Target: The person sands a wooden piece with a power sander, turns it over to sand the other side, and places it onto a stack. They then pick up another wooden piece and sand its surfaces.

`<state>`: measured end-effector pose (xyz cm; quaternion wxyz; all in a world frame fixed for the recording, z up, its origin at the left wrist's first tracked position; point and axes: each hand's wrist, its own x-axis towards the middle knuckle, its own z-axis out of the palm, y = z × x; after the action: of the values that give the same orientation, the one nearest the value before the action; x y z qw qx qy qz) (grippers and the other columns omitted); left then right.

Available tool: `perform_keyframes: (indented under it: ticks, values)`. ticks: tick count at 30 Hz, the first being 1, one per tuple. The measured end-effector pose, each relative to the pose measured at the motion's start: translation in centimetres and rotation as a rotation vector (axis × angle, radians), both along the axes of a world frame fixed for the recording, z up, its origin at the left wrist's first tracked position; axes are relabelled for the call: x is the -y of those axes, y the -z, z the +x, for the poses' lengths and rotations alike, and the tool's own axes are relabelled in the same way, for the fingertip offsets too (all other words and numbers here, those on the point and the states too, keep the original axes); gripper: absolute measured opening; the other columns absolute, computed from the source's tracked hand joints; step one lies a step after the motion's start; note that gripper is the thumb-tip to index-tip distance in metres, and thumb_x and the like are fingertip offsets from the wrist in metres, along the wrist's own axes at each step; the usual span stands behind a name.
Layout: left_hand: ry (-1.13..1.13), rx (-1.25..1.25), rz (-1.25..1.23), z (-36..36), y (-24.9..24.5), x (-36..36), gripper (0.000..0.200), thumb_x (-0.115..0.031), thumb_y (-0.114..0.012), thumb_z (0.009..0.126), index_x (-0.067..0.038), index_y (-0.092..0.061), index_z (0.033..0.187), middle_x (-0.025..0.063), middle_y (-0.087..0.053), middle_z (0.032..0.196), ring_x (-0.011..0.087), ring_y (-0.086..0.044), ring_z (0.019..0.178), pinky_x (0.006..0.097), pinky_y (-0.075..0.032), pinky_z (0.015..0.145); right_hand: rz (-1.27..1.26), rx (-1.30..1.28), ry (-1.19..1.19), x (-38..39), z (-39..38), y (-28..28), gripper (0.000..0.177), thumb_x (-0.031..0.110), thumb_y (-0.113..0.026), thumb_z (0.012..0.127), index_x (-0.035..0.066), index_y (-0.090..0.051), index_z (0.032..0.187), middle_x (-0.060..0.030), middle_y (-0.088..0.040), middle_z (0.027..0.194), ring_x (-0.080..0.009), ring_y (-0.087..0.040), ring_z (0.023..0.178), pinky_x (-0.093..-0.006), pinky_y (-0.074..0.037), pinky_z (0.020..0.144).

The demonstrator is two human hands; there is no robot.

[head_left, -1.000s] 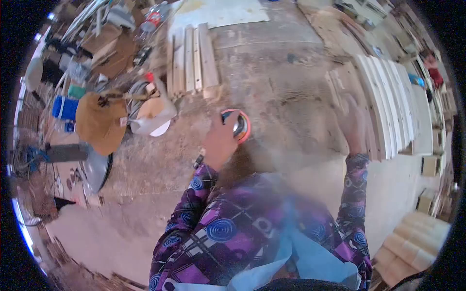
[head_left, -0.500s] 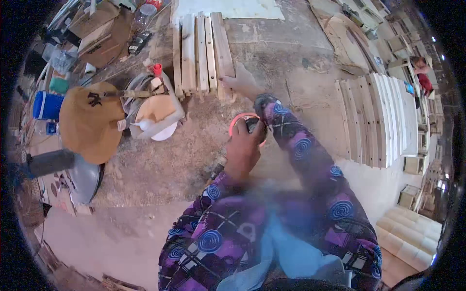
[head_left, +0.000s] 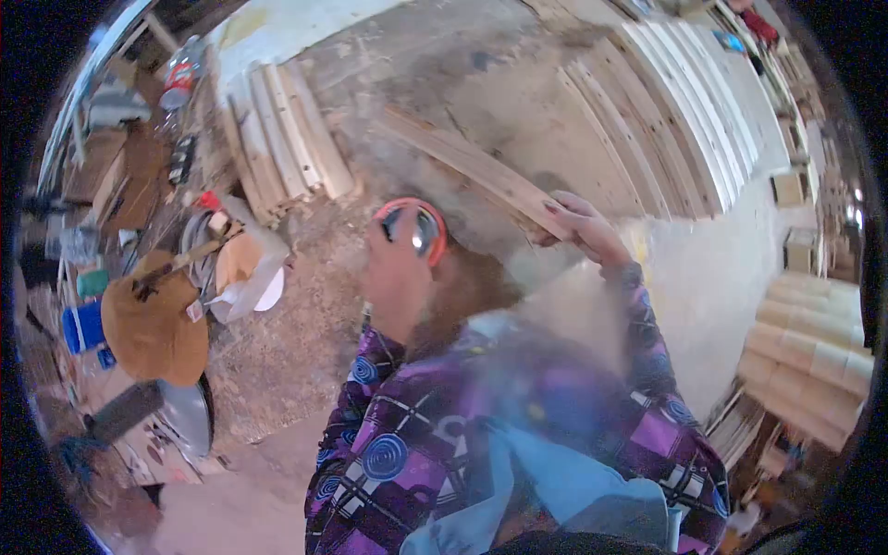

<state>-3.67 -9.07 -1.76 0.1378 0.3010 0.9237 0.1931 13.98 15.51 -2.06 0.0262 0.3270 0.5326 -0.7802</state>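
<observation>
My left hand [head_left: 398, 282], blurred by motion, is closed on a round orange-rimmed tool [head_left: 438, 242] with a dark, shiny middle. Its exact kind and underside do not show clearly. Out to the right, my right hand [head_left: 592, 229] grips the near end of a wooden slat [head_left: 472, 165], with the thumb on top. The slat slants away to the upper left, apart from the row of slats [head_left: 277, 139] lying on the worktable [head_left: 314, 324]. A gap separates the round tool from the held slat.
A larger stack of drilled slats [head_left: 638, 120] lies at the upper right. To the left are a tan cap [head_left: 155, 319], a plastic bottle [head_left: 182, 74], a blue container [head_left: 83, 326] and a white disc [head_left: 270, 290]. Light wooden pieces [head_left: 805, 333] are stacked at the lower right.
My right hand has taken the rightmost slat from the row and swung it right and nearer. My left hand has lifted and tilted the round tool. The view has turned.
</observation>
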Motion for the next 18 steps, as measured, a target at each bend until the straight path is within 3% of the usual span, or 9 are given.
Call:
perform_keyframes:
  ticks: [2,5,8,10,11,13,15,17,18]
  values:
    - [0.005,-0.011,-0.049,0.3,0.6,-0.1,0.063,-0.017,-0.072,0.080,-0.026,-0.048,0.138,0.0216,-0.047,0.130,0.0430,-0.055,0.113,0.0504,-0.050,0.090,0.014,0.030,0.055,0.5,6.0,0.1,0.037,0.028,-0.057,0.098,0.000,-0.056,0.122,-0.0099,-0.067,0.105,-0.0199,-0.068,0.089,-0.0342,-0.057,0.075]
    - [0.032,-0.124,-0.017,0.3,1.3,-0.2,0.067,-0.017,-0.076,0.078,-0.024,-0.047,0.138,0.0227,-0.046,0.132,0.0437,-0.056,0.111,0.0497,-0.050,0.090,-0.064,0.061,0.188,1.0,13.4,1.5,0.050,0.032,-0.063,0.094,-0.002,-0.052,0.129,-0.0128,-0.066,0.101,-0.0186,-0.067,0.086,-0.0304,-0.054,0.075]
    - [0.050,-0.098,0.018,1.0,0.0,-1.2,0.070,-0.016,-0.078,0.077,-0.022,-0.046,0.139,0.0231,-0.046,0.130,0.0440,-0.057,0.109,0.0491,-0.050,0.088,-0.010,0.064,0.044,0.0,17.0,4.7,0.054,0.033,-0.065,0.092,-0.004,-0.051,0.130,-0.0144,-0.067,0.102,-0.0192,-0.068,0.087,-0.0296,-0.053,0.076]
    - [0.056,-0.118,-0.003,1.6,-0.7,-2.0,0.067,-0.019,-0.076,0.079,-0.021,-0.046,0.139,0.0226,-0.047,0.126,0.0442,-0.057,0.107,0.0490,-0.050,0.086,0.371,0.387,-0.275,0.0,16.1,5.4,0.067,0.039,-0.071,0.087,-0.006,-0.049,0.131,-0.0155,-0.069,0.102,-0.0228,-0.069,0.088,-0.0316,-0.053,0.076]
    - [0.060,-0.128,-0.021,2.2,-1.1,-2.8,0.067,-0.019,-0.076,0.079,-0.021,-0.046,0.139,0.0226,-0.047,0.126,0.0442,-0.057,0.107,0.0490,-0.050,0.086,0.354,0.375,-0.273,0.5,15.6,5.9,0.067,0.039,-0.071,0.087,-0.006,-0.049,0.131,-0.0155,-0.069,0.102,-0.0228,-0.069,0.088,-0.0316,-0.053,0.076]
    - [0.106,-0.106,0.050,4.2,-1.6,-5.4,0.063,-0.020,-0.075,0.081,-0.024,-0.047,0.138,0.0215,-0.047,0.121,0.0449,-0.057,0.107,0.0488,-0.051,0.084,0.937,0.060,-0.179,1.6,14.1,6.8,0.067,0.040,-0.076,0.081,-0.006,-0.054,0.124,-0.0141,-0.072,0.097,-0.0245,-0.070,0.083,-0.0346,-0.053,0.073]
    - [0.109,-0.016,-0.013,6.7,-3.0,-8.9,0.068,-0.024,-0.077,0.079,-0.021,-0.045,0.139,0.0262,-0.047,0.125,0.0452,-0.056,0.111,0.0499,-0.049,0.091,0.859,0.168,-0.208,2.0,12.4,7.5,0.060,0.038,-0.076,0.079,-0.004,-0.056,0.118,-0.0138,-0.072,0.094,-0.0252,-0.070,0.082,-0.0358,-0.053,0.072]
    - [0.244,-0.051,-0.022,8.8,-2.1,-11.2,0.059,-0.025,-0.073,0.082,-0.029,-0.048,0.135,0.0209,-0.047,0.119,0.0427,-0.058,0.105,0.0489,-0.053,0.082,0.783,0.278,-0.240,2.0,12.1,8.3,0.054,0.036,-0.077,0.078,-0.002,-0.059,0.113,-0.0135,-0.072,0.090,-0.0258,-0.070,0.080,-0.0369,-0.053,0.071]
    - [0.238,-0.057,-0.032,10.0,-1.6,-12.1,0.059,-0.025,-0.073,0.082,-0.029,-0.048,0.135,0.0209,-0.047,0.119,0.0427,-0.058,0.105,0.0489,-0.053,0.082,0.770,0.283,-0.205,2.1,12.4,8.7,0.048,0.037,-0.076,0.077,0.003,-0.061,0.106,-0.0160,-0.071,0.090,-0.0325,-0.068,0.082,-0.0408,-0.053,0.072]
